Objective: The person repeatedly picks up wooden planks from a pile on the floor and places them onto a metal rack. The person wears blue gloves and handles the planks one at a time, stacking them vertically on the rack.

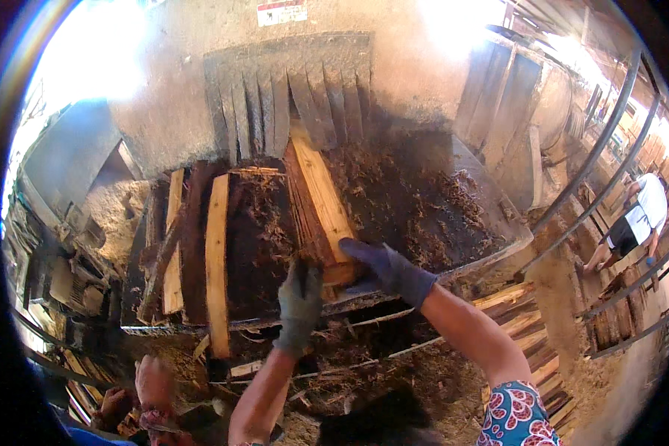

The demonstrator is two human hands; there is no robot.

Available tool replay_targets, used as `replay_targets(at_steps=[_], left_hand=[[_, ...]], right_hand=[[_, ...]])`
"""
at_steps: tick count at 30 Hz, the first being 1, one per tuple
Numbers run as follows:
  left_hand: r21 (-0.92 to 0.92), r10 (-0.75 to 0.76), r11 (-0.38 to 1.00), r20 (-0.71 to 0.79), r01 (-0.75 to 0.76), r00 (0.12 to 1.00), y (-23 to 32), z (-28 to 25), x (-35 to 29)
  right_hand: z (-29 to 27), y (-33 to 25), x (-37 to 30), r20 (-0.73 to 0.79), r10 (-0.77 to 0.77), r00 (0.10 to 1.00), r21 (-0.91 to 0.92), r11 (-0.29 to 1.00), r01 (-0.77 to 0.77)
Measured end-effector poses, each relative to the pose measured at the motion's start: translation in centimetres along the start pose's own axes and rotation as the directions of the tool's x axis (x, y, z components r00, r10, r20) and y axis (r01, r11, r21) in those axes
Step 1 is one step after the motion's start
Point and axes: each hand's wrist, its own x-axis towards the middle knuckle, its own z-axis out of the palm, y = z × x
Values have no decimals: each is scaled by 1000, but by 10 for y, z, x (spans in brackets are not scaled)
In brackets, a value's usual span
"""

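Observation:
A rough wooden slab (pixel 321 189) with reddish bark along its left side lies on the dark metal table (pixel 416 167). Its far end reaches under the hanging strip curtain (pixel 260 111) of a large machine. My left hand (pixel 301 303), in a grey-green work glove, grips the near end at the bark side. From the right, my right hand (pixel 392 271), in a dark blue glove, holds the same end with its fingers across the pale face. The undersides of both grips are hidden. To the left lie a narrow board (pixel 217 260) and another pale strip (pixel 173 267).
Shredded bark (pixel 453 215) litters the table. Stacked slabs (pixel 528 334) lie below right, near curved metal bars (pixel 602 141). At lower left another person's hand (pixel 156 383) shows. A person in a white shirt (pixel 647 208) bends over farther right.

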Motion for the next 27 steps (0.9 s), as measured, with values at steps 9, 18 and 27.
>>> replay_targets(at_steps=[9,18,27], left_hand=[[-435,-92,888,148,148,985,-2,-17,-52],[-609,-212,152,749,778,628,18,56,-107],[-162,-398,777,622,609,674,4,120,-261]], right_hand=[[0,-11,-89,-171,377,910,315,896,-312],[-6,-52,-307,-283,474,833,-68,857,-511],[8,87,-340,-354,-70,932,178,974,141]])
